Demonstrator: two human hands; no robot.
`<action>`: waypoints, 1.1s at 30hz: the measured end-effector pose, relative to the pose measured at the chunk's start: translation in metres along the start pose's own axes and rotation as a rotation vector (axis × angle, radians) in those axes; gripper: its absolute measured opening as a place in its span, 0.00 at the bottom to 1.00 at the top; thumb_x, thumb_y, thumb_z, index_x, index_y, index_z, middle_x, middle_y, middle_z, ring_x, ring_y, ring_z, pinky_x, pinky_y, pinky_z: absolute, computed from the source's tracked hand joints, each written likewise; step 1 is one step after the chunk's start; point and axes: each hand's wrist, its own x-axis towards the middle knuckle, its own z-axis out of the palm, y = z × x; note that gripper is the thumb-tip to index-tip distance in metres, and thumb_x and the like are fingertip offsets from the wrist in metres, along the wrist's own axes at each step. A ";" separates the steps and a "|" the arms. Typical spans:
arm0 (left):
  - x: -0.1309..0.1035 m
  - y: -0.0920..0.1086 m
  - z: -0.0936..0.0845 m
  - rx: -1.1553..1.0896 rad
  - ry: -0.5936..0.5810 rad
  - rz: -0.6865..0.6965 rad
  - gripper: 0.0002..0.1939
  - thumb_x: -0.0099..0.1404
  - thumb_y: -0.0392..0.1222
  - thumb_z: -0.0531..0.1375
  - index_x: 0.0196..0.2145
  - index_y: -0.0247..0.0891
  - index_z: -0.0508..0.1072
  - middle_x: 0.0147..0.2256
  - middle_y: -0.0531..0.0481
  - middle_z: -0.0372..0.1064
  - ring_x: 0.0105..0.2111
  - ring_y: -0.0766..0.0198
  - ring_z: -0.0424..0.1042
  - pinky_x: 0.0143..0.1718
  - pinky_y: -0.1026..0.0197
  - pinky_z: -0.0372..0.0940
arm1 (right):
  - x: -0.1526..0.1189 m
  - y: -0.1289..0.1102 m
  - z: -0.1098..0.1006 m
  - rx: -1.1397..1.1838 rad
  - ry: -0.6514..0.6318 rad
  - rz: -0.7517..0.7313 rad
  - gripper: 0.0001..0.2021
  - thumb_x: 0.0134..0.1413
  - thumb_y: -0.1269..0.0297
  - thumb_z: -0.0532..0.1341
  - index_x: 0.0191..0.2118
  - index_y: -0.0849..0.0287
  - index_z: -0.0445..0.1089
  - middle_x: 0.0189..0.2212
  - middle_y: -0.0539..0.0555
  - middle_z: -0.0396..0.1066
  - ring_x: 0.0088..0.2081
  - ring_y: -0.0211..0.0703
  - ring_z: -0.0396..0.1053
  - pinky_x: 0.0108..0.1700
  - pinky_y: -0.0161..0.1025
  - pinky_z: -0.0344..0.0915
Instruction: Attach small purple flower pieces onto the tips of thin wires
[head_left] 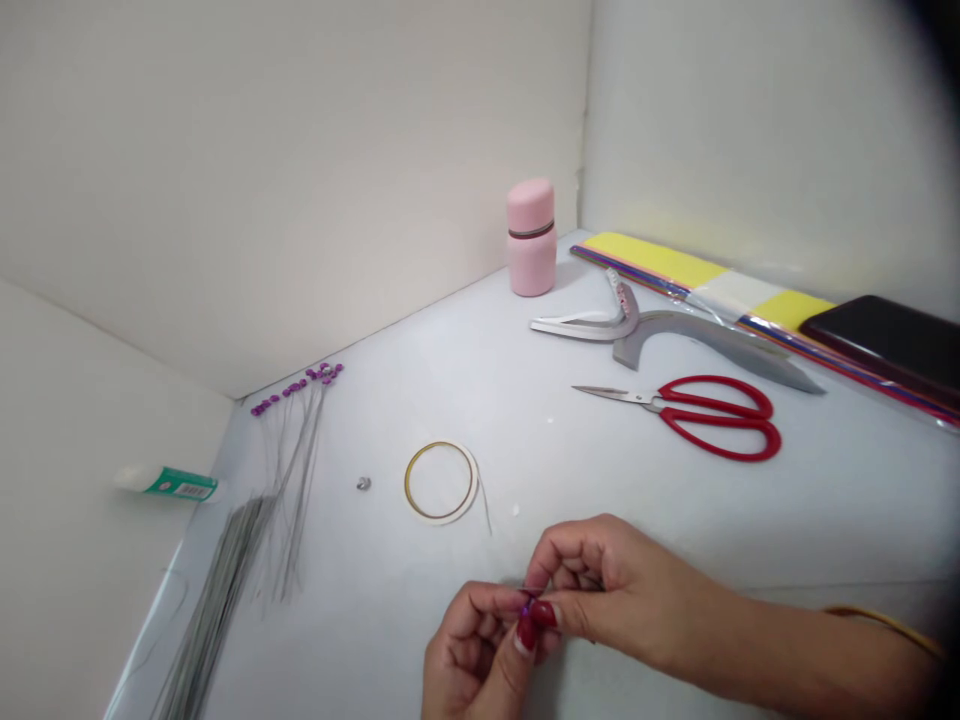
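At the front of the table my left hand [480, 645] and my right hand [619, 590] meet, thumb and finger of each pinched together. A small purple piece [528, 606] shows between their fingertips, mostly covered, with a thin wire-like line beside it. Above the hands lies a roll of narrow white tape [475, 482], its loose end pointing down toward them. To the left are thin wires with purple tips [296, 385], and below those a thick bundle of plain grey wires [214, 610]. A tiny silvery item [364, 483] sits left of the tape.
Red-handled scissors [720, 418] lie right of centre. Behind them are grey and white curved strips [712, 345], a pink bottle [532, 240], a pack of coloured sheets [660, 260] and a dark phone-like slab [892, 335]. A green-and-white tube [180, 484] is at the left edge, near the walls.
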 end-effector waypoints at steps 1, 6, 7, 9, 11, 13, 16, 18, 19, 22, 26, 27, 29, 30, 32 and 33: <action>0.000 0.001 0.000 0.002 0.001 -0.007 0.10 0.41 0.39 0.71 0.21 0.35 0.75 0.18 0.50 0.75 0.19 0.72 0.70 0.23 0.73 0.61 | 0.000 0.001 0.000 0.006 -0.008 0.004 0.02 0.47 0.71 0.59 0.30 0.62 0.68 0.24 0.51 0.74 0.29 0.38 0.70 0.31 0.32 0.63; 0.002 -0.003 -0.002 -0.030 -0.006 -0.013 0.10 0.40 0.38 0.71 0.21 0.35 0.74 0.17 0.52 0.74 0.19 0.73 0.68 0.23 0.73 0.60 | -0.001 0.003 0.002 -0.140 0.028 -0.040 0.02 0.48 0.71 0.59 0.29 0.62 0.68 0.23 0.50 0.72 0.27 0.36 0.67 0.27 0.30 0.59; 0.002 -0.005 -0.002 -0.048 -0.010 -0.008 0.10 0.40 0.38 0.71 0.21 0.35 0.74 0.17 0.53 0.73 0.19 0.74 0.68 0.23 0.73 0.60 | -0.002 0.004 0.002 -0.217 0.049 -0.066 0.03 0.48 0.71 0.58 0.28 0.62 0.69 0.22 0.49 0.71 0.25 0.35 0.65 0.26 0.29 0.58; 0.002 -0.009 -0.002 -0.078 -0.004 0.007 0.12 0.40 0.38 0.71 0.24 0.37 0.75 0.18 0.54 0.73 0.20 0.73 0.69 0.24 0.72 0.61 | -0.003 0.005 0.003 -0.381 0.083 -0.137 0.04 0.48 0.71 0.58 0.27 0.62 0.69 0.20 0.47 0.68 0.22 0.33 0.61 0.24 0.28 0.55; 0.001 -0.012 -0.002 -0.080 0.024 0.027 0.13 0.40 0.39 0.71 0.27 0.38 0.76 0.19 0.53 0.73 0.21 0.71 0.70 0.25 0.70 0.62 | -0.005 0.005 0.003 -0.498 0.102 -0.212 0.05 0.49 0.72 0.57 0.27 0.61 0.69 0.20 0.46 0.67 0.22 0.32 0.60 0.24 0.28 0.55; 0.001 -0.013 -0.001 -0.059 0.050 0.050 0.14 0.41 0.39 0.71 0.28 0.38 0.77 0.20 0.52 0.73 0.22 0.70 0.70 0.26 0.69 0.63 | -0.006 0.005 0.002 -0.561 0.113 -0.263 0.05 0.49 0.73 0.57 0.28 0.61 0.69 0.20 0.46 0.67 0.22 0.31 0.60 0.24 0.27 0.55; 0.001 -0.012 0.001 -0.045 0.056 0.060 0.12 0.42 0.39 0.70 0.28 0.37 0.77 0.20 0.51 0.74 0.21 0.71 0.70 0.25 0.71 0.62 | -0.007 0.005 0.002 -0.585 0.120 -0.283 0.05 0.49 0.72 0.57 0.28 0.61 0.70 0.19 0.46 0.67 0.21 0.31 0.59 0.24 0.26 0.56; 0.001 -0.010 0.001 -0.036 0.054 0.050 0.12 0.41 0.39 0.71 0.27 0.36 0.78 0.20 0.51 0.75 0.21 0.71 0.70 0.25 0.71 0.63 | -0.008 0.004 0.001 -0.582 0.115 -0.295 0.05 0.50 0.71 0.57 0.29 0.61 0.70 0.20 0.47 0.68 0.21 0.31 0.60 0.24 0.27 0.57; 0.001 -0.008 0.001 -0.026 0.056 0.048 0.12 0.41 0.40 0.71 0.26 0.36 0.78 0.19 0.50 0.75 0.21 0.72 0.70 0.25 0.71 0.63 | -0.008 0.004 0.001 -0.562 0.100 -0.293 0.05 0.51 0.71 0.56 0.30 0.61 0.70 0.21 0.48 0.69 0.22 0.32 0.61 0.25 0.27 0.57; 0.002 -0.002 0.000 0.000 0.081 0.049 0.11 0.41 0.40 0.71 0.25 0.35 0.78 0.18 0.50 0.75 0.19 0.72 0.70 0.24 0.72 0.64 | -0.006 0.002 -0.003 -0.510 0.075 -0.274 0.06 0.54 0.70 0.54 0.35 0.59 0.68 0.24 0.49 0.71 0.24 0.34 0.65 0.26 0.28 0.59; 0.003 0.005 -0.003 -0.045 0.082 -0.060 0.11 0.39 0.39 0.71 0.24 0.34 0.78 0.20 0.49 0.76 0.19 0.72 0.72 0.23 0.73 0.65 | -0.003 0.000 -0.008 -0.672 0.103 -0.317 0.09 0.56 0.70 0.52 0.32 0.58 0.68 0.22 0.48 0.69 0.23 0.34 0.62 0.26 0.28 0.58; 0.003 0.006 -0.003 -0.068 0.070 -0.096 0.11 0.39 0.39 0.71 0.23 0.34 0.78 0.20 0.49 0.76 0.18 0.72 0.72 0.22 0.73 0.64 | -0.003 0.000 -0.009 -0.697 0.086 -0.331 0.09 0.56 0.71 0.51 0.31 0.58 0.68 0.23 0.47 0.69 0.24 0.33 0.62 0.26 0.28 0.58; 0.005 0.007 -0.002 -0.118 0.047 -0.161 0.11 0.37 0.39 0.72 0.22 0.34 0.77 0.18 0.49 0.75 0.17 0.73 0.71 0.21 0.74 0.64 | -0.004 0.001 -0.008 -0.699 0.041 -0.358 0.10 0.56 0.73 0.51 0.32 0.57 0.68 0.25 0.47 0.70 0.26 0.33 0.64 0.29 0.28 0.59; 0.005 0.007 -0.002 -0.139 0.041 -0.191 0.11 0.37 0.39 0.72 0.21 0.34 0.77 0.18 0.50 0.75 0.17 0.73 0.70 0.21 0.74 0.64 | -0.004 0.002 -0.007 -0.692 0.027 -0.365 0.10 0.56 0.73 0.50 0.33 0.57 0.68 0.26 0.47 0.70 0.27 0.33 0.65 0.30 0.28 0.59; 0.006 0.006 -0.002 -0.158 0.033 -0.223 0.12 0.37 0.39 0.72 0.21 0.34 0.77 0.18 0.50 0.75 0.17 0.73 0.70 0.21 0.74 0.64 | -0.005 0.003 -0.006 -0.680 0.025 -0.354 0.10 0.56 0.73 0.51 0.34 0.57 0.68 0.27 0.47 0.71 0.27 0.33 0.66 0.30 0.28 0.59; 0.006 0.005 -0.002 -0.149 0.030 -0.217 0.12 0.37 0.40 0.72 0.22 0.34 0.77 0.18 0.50 0.75 0.18 0.73 0.70 0.22 0.74 0.64 | -0.006 0.004 -0.005 -0.669 0.033 -0.337 0.09 0.56 0.72 0.51 0.34 0.57 0.68 0.27 0.47 0.71 0.27 0.33 0.66 0.30 0.28 0.59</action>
